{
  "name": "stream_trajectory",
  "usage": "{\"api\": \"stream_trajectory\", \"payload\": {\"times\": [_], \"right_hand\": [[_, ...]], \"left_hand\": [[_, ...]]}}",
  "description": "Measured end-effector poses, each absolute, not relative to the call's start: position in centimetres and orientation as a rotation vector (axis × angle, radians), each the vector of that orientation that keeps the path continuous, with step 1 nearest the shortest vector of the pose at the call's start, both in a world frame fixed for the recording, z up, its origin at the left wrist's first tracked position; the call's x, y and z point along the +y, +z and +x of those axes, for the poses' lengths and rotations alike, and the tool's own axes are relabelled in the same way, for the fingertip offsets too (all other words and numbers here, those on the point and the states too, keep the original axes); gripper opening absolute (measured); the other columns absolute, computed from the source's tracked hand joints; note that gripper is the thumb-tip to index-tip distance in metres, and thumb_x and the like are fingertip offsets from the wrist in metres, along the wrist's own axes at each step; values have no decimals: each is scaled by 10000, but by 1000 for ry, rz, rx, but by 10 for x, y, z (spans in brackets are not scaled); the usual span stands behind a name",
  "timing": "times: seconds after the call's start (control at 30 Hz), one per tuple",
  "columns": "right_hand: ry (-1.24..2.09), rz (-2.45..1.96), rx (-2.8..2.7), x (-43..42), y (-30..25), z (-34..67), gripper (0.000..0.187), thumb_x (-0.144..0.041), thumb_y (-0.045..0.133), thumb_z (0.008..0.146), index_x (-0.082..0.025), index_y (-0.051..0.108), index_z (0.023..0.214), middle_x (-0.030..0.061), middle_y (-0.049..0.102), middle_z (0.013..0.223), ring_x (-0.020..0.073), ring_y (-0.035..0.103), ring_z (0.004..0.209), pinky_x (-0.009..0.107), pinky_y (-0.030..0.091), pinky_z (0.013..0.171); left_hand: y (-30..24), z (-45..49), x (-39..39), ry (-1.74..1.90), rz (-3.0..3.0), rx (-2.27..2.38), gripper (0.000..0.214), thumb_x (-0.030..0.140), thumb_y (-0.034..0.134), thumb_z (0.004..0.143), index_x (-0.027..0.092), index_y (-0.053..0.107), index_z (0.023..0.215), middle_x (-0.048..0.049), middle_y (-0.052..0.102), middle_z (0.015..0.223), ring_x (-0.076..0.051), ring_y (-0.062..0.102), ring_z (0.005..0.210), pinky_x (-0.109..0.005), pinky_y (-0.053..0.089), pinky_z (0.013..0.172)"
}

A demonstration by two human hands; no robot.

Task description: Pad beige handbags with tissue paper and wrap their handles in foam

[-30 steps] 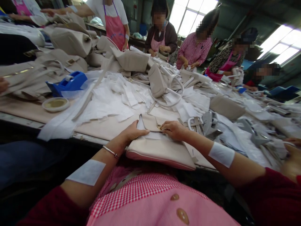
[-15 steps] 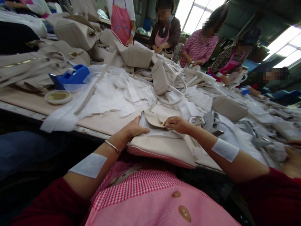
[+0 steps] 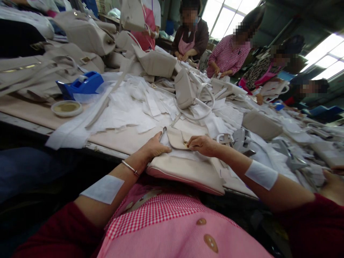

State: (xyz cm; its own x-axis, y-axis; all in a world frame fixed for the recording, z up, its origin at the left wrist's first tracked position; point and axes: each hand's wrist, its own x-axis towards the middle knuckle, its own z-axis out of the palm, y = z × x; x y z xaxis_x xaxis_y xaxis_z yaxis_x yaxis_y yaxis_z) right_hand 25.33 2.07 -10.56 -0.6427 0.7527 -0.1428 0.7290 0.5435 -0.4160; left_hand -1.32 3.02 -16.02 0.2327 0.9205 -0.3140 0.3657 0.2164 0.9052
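Where nearest to the pink apron [image 3: 172, 233], at the front edge of the table [image 3: 118, 141]: one pale beige bag [image 3: 185, 173], lying with its piped lower edge towards the wearer; flap [image 3: 175, 138] at the far end, bearing a gold-coloured clasp [image 3: 185, 143]; white sheet [image 3: 184, 154] between flap and bag body.

Left hand [image 3: 156, 146]: at the left side of the bag, grasping that edge; thumb spread from the fingers and laid inward over the edge, pointing towards the right hand [image 3: 202, 145]; fingertips largely hidden; forearm slanting forward and inward from the lower left; silver bracelet [image 3: 130, 167] near the wrist; white patch [image 3: 104, 189] higher on the forearm.

Right hand: back upward, fingers bent and gathered upon the clasp, as in a pinch; thumb out of sight; wrist nearly in line with the forearm, reaching in from the lower right; second white patch [image 3: 261, 174] midway along; dark red sleeves [image 3: 53, 233] on both arms, drawn up to about the elbows.

Beyond the hands: loose white strips [image 3: 120, 107], heaped; blue tape dispenser [image 3: 82, 84] to the left, with a shallow round dish [image 3: 66, 108] just beside; standing beige bag [image 3: 185, 89] near the table's middle; grey metallic article [image 3: 241, 139] right of the right hand, kind unclear; across the table, co-worker in a checked shirt [image 3: 228, 53], hands low among the goods.
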Motion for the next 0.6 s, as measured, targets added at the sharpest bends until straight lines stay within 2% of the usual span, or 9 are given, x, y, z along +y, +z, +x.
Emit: {"api": "stream_trajectory", "payload": {"times": [0.13,0.23,0.43,0.6], "right_hand": [[280,-1500,-2963,3,-107,230,213,-144,529,889,-180,738,866,89,690,1034,190,659,847,262,462,720],[63,-1544,-3108,-4,-109,219,242,-95,495,873,-151,729,902,134,678,1028,220,651,860,285,457,723],[118,-1445,-2983,-6,-111,230,264,-144,439,944,-160,701,973,120,666,1092,211,645,916,291,477,799],[357,-1360,-2721,-3,-107,242,173,-222,593,878,-157,710,987,126,660,1105,226,652,968,333,496,898]], "left_hand": [[-153,-12,29,625,1376,1330,1120,264,823,520,128,318,1510,-163,557,1398,-314,570,1203,-343,461,967],[-149,-11,28,616,1361,1301,1058,219,782,538,136,346,1498,-137,622,1316,-292,622,1110,-330,496,902],[-148,-13,28,634,1293,1243,1017,218,784,544,137,383,1475,-131,640,1283,-285,631,1076,-316,515,865],[-144,-12,25,687,1128,1198,992,198,766,580,101,361,1480,-172,598,1344,-281,640,1071,-289,532,802]]}}
